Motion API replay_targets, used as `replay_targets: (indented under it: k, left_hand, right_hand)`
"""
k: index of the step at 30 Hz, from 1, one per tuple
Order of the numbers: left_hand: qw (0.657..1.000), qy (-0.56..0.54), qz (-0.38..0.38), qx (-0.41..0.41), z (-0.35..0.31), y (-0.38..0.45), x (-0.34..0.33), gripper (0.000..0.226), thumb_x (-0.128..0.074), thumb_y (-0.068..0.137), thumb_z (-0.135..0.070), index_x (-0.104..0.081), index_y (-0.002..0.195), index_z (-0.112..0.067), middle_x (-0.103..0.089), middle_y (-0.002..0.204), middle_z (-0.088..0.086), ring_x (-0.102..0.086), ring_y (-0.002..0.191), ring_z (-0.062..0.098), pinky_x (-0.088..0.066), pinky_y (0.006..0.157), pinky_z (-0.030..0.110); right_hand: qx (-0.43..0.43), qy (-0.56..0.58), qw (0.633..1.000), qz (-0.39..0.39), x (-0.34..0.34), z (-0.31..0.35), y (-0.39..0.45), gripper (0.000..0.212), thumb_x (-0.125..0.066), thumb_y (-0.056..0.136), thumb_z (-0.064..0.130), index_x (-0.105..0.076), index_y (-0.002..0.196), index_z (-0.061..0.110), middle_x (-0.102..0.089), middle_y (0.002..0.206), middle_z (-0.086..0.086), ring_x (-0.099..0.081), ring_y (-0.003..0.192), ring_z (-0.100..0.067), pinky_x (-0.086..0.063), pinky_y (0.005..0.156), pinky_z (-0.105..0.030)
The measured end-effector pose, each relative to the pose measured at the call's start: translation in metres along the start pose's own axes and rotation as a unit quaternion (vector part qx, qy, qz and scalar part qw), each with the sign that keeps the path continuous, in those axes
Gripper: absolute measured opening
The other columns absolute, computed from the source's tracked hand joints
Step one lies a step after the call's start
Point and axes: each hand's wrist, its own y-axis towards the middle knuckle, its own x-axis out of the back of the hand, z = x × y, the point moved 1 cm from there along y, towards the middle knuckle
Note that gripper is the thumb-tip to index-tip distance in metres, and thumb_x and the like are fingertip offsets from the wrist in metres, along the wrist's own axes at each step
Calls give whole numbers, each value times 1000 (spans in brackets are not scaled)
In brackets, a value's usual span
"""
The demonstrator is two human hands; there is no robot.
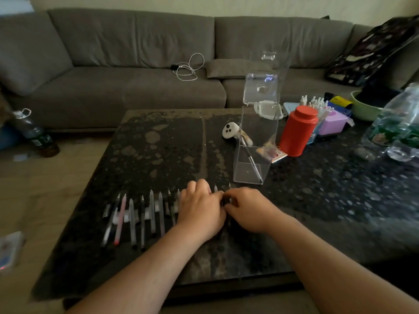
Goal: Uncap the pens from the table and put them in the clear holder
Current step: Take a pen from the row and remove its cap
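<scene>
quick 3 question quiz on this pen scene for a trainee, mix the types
1. True or false: the clear holder already has a pen in it.
2. Which stands just right of the holder? A) red canister B) green bowl C) white cable
3. Fill in: both hands meet at the ___ end of the pen row.

Key
1. True: one pen leans inside.
2. A: the red canister.
3. Right: the left hand and right hand meet over a dark pen there.

Capped pens (145, 214) lie in a row; clear holder (254, 164) holds one.
</scene>
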Motion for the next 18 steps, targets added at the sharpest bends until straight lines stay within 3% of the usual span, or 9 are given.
replay_targets:
  k: [2, 6, 9, 12, 15, 18]
  left_hand:
    - [1000, 3, -5, -5, -1, 1, -1, 26, -55, 96, -46, -69, 115, -34, -43, 111, -5, -42, 111, 23, -39, 94, 39]
    - [999, 3, -23, -31, 0, 2, 0, 37, -61, 95, -43, -60, 131, -32, -55, 127, -4, -46, 120, 23, -40, 99, 40]
    - [997, -1, -50, -55, -2, -2, 1, 28, -61, 95, -39, -58, 121, -31, -65, 116, -8, -52, 113, 22, -37, 89, 40]
    - [993, -6, -84, -85, -5, -5, 1, 21, -60, 96, -33, -60, 117, -33, -70, 104, -11, -55, 105, 21, -35, 82, 39]
    - [985, -79, -135, -74, 0, -4, 5, 27, -61, 95, -28, -68, 118, -40, -72, 103, -13, -58, 100, 20, -40, 79, 39]
    - [973, -181, -142, -34, 11, -2, 13, 32, -64, 99, -26, -72, 127, -39, -72, 112, -16, -60, 107, 15, -49, 91, 43]
  right_hand:
    - [-10, 1, 1000, -2, 1, -2, 3, 17, -58, 99, 36, -67, 114, 35, -59, 99, 10, -59, 94, -14, -49, 81, -31]
    - [-23, -59, 998, -3, 7, -3, 4, 19, -62, 97, 48, -66, 98, 29, -61, 94, 6, -60, 95, -17, -50, 81, -34]
    - [-45, -41, 998, -6, 11, -2, 4, 21, -72, 92, 45, -61, 90, 27, -63, 96, 4, -60, 88, -15, -51, 76, -33]
    - [-68, -41, 997, -25, 13, -3, 3, 29, -77, 87, 39, -52, 82, 27, -60, 92, 4, -56, 80, -13, -43, 64, -28]
    - [-87, -74, 992, -49, 17, -6, 3, 27, -73, 85, 30, -49, 92, 22, -63, 105, -5, -59, 89, -24, -43, 69, -31]
    - [-126, -56, 990, -29, 21, -11, 2, 37, -78, 81, 31, -50, 103, 23, -56, 99, 0, -58, 89, -21, -46, 67, -31]
